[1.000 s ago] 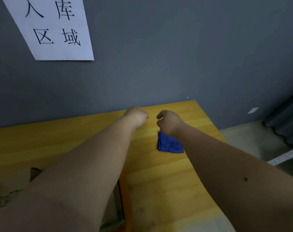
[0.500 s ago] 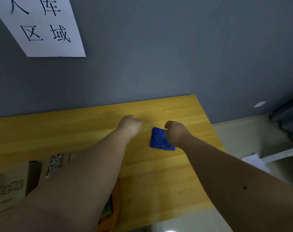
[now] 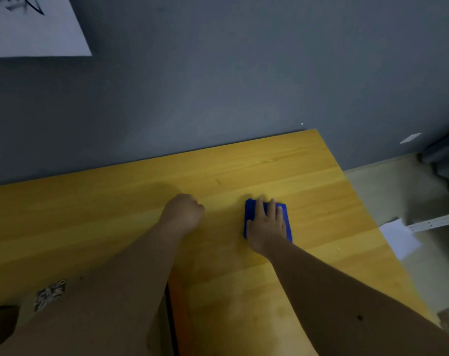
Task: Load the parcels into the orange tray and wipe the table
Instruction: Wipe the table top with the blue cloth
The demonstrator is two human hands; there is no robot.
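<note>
We see a blue cloth [image 3: 267, 217] lying flat on the yellow wooden table [image 3: 269, 165], folded into a small rectangle, its colour deep and even, toward the table's right end. The right hand [image 3: 265, 227] presses down on it, fingers straight and slightly spread, so that only the cloth's edges and far corners show around the hand. The left hand [image 3: 183, 211] hovers or rests just left of the cloth, apart from it, curled into a fist that holds nothing. A cardboard parcel [image 3: 49, 296] with a blurred printed label sits at lower left, partly behind the left forearm.
</note>
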